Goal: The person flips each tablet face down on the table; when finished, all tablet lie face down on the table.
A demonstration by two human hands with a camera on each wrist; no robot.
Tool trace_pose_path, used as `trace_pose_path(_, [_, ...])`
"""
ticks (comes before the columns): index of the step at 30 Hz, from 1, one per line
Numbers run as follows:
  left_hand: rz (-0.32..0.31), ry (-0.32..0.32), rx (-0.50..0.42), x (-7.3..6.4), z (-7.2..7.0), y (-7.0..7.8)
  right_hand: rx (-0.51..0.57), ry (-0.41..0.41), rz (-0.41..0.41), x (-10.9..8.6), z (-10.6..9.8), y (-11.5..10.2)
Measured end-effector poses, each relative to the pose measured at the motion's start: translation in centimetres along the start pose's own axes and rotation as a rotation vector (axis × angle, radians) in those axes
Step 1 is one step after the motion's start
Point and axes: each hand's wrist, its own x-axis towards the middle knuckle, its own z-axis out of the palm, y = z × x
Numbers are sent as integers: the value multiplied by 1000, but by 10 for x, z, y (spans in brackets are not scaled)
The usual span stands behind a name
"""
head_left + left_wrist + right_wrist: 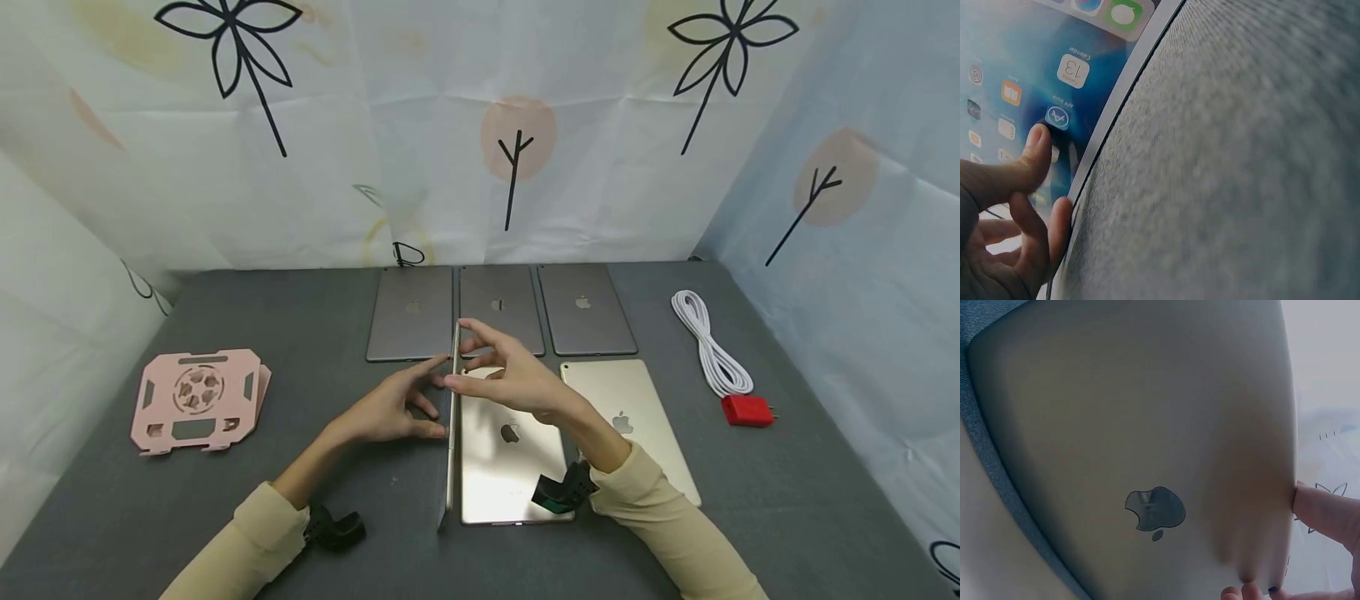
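A gold tablet [451,454] stands nearly upright on its long edge, its lit screen [1094,50] facing left and its back with an apple logo [1155,509] facing right. My right hand [517,377] holds its upper edge near the far corner, thumb on the long edge and fingertips by the corner. My left hand [399,404] is on the screen side, thumb against the glass and other fingers near the lower edge, some of them bent. Just right of the standing tablet, another gold tablet [510,479] lies face down, partly behind my right hand.
A further gold tablet [647,408] lies to the right. Three grey tablets [412,321] lie in a row at the back. At the left sits a pink folding stand [161,392]. A coiled white cable [705,337] and a red charger plug [746,410] are at the right.
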Motion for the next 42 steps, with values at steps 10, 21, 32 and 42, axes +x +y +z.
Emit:
trace_pose_path(10, [36, 48, -182, -9, -17, 15, -40, 19, 29, 9, 11, 2])
trace_pose_path(21, [48, 77, -248, -11, -38, 41, -71, -16, 25, 16, 19, 6])
trace_pose_path(32, [-17, 64, -232, -24, -51, 32, -210, -155, 132, 26, 23, 36])
trace_pose_path(42, [-20, 66, -213, -37, -62, 25, -426, -117, -22, 30, 33, 45])
